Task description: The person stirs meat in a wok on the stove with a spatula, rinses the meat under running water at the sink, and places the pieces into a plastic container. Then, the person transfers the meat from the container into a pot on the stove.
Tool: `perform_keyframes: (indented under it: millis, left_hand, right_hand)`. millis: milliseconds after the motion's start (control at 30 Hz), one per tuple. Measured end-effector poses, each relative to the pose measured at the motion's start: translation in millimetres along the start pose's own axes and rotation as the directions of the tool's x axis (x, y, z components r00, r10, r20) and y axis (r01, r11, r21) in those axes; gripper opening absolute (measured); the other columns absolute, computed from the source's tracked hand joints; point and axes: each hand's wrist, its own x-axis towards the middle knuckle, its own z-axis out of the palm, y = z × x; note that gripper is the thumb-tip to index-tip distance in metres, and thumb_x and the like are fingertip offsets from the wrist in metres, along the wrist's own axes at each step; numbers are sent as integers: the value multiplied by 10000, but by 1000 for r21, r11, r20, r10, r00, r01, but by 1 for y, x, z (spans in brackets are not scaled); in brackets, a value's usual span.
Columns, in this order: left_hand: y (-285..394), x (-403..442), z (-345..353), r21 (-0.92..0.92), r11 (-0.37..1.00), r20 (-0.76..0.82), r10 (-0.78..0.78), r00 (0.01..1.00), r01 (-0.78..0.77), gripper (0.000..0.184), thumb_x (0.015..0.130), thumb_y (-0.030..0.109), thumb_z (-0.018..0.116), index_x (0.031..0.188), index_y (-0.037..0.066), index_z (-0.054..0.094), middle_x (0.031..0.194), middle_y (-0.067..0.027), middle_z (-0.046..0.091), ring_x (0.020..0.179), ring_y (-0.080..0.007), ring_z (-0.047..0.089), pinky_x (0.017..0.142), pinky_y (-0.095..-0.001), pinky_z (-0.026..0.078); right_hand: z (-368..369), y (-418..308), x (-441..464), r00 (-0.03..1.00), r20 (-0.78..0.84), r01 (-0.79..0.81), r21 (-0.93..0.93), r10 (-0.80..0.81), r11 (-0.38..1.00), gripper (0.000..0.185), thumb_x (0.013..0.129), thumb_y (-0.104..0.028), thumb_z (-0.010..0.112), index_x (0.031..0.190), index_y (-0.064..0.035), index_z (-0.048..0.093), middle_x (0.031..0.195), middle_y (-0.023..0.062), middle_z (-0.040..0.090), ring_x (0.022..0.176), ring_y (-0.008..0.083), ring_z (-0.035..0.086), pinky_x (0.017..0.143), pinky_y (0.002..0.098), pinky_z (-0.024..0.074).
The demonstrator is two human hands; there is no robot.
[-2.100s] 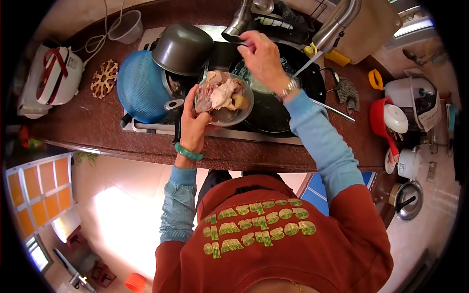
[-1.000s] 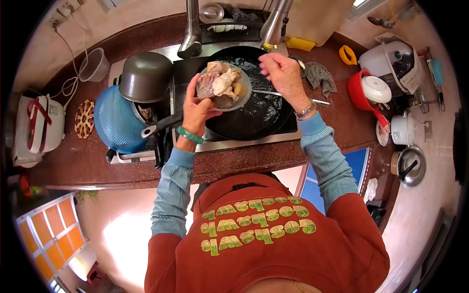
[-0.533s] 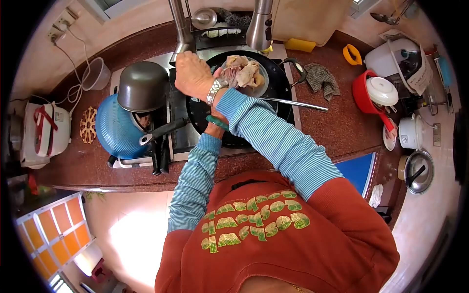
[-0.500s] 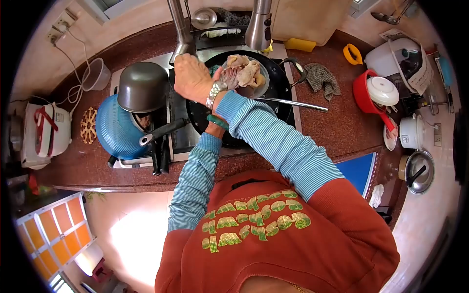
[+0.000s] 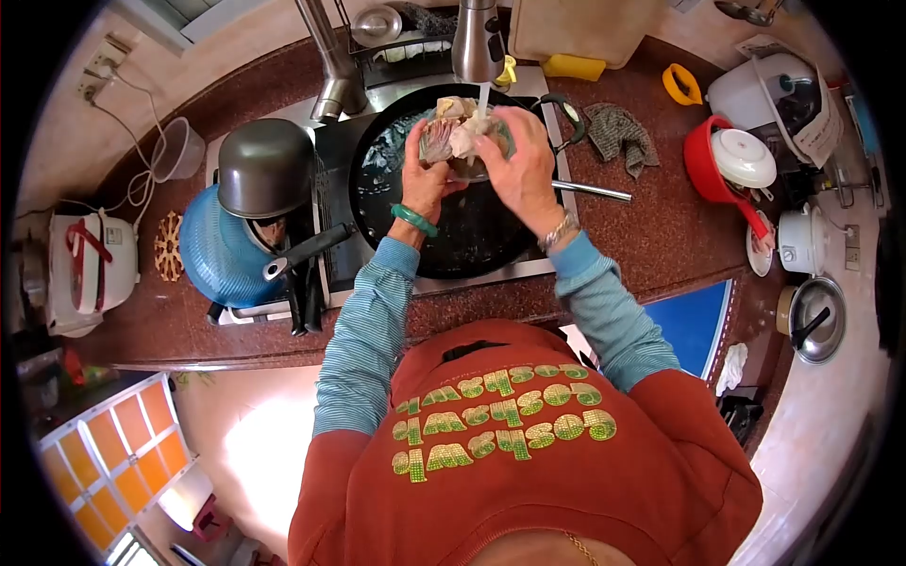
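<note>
A clear bowl (image 5: 467, 170) of pale raw meat pieces (image 5: 462, 130), which look like poultry, is held above a large black wok (image 5: 472, 247). My left hand (image 5: 425, 174), wearing a green bangle, wraps the bowl's left side. At the right side, my right hand (image 5: 522, 160) curls around the bowl, its thumb against the meat. A narrow white strip (image 5: 484, 99) rises beside the meat; I cannot make out what it is. Water seems to lie in the wok, which rests on the stove. A metal rod-like handle (image 5: 595, 191) sticks out at the wok's right.
A metal faucet (image 5: 335, 94) leans in behind the wok. Left stand a dark pot (image 5: 266, 168) and a blue basket (image 5: 222, 250). On the right are a crumpled cloth (image 5: 618, 137), a red pan (image 5: 713, 174) and a white cooker (image 5: 800, 243).
My right hand has left the area by the faucet at the left and come to the bowl's right side. My arms are no longer crossed.
</note>
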Motion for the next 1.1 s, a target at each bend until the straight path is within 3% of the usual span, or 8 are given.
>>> perform_keyframes:
  millis: [67,167,233,467,700,767,1000,1100]
  left_hand:
    - [0,1,-3,107,991,38,-81,996,76,750,719,-129,392,1362,233,253,1221,-129,472,927,-275,595,642,-381,567]
    - [0,-2,3,79,991,73,-114,991,108,707,758,-100,414,1355,246,260,1084,-114,537,735,-171,600,571,-326,556]
    - [2,-1,4,96,987,70,-132,989,125,714,756,-102,415,1360,240,250,1167,-127,493,832,-228,601,598,-345,562]
    - [2,3,5,190,973,113,-155,981,131,728,748,-108,405,1368,231,231,1256,-136,442,931,-285,599,615,-361,566]
    - [1,5,13,114,984,112,-151,982,138,720,761,-87,434,1354,286,262,1067,-106,544,731,-186,599,571,-350,545]
    - [1,5,15,156,979,112,-147,983,128,683,788,-77,427,1363,235,232,1241,-141,454,901,-281,612,626,-384,573]
    - [2,5,15,64,991,128,-124,984,116,671,798,-81,426,1361,233,242,1271,-149,420,993,-311,573,628,-392,579]
    - [5,3,7,60,996,106,-70,992,64,742,728,-118,396,1355,253,256,1131,-118,508,781,-204,604,570,-349,554]
  right_hand:
    - [13,22,3,993,101,-69,45,64,997,698,724,-379,680,1227,19,404,1184,215,463,1121,342,435,955,392,353]
    - [26,36,13,982,181,72,-56,-61,996,792,695,-445,685,1262,13,375,1211,222,438,1141,357,422,967,398,347]
    - [25,36,20,923,384,-6,-42,22,999,849,668,-493,687,1274,12,372,1205,210,445,1136,355,426,961,406,355]
    - [23,40,18,917,398,21,-54,2,998,873,630,-512,707,1255,9,390,1152,187,484,1088,343,467,932,401,380]
    - [23,44,19,940,339,-43,-14,45,999,957,596,-543,707,1280,23,349,1188,204,469,1126,335,432,977,410,323]
    - [24,46,19,944,327,-49,-4,48,999,940,604,-538,702,1272,26,355,1187,207,468,1126,336,432,979,410,321]
    - [27,43,23,957,284,-68,32,57,997,842,650,-481,690,1233,46,387,1170,224,466,1114,342,437,961,394,348]
    - [32,38,23,943,326,-93,81,62,992,814,662,-468,690,1217,52,398,1146,222,472,1081,341,453,932,391,370]
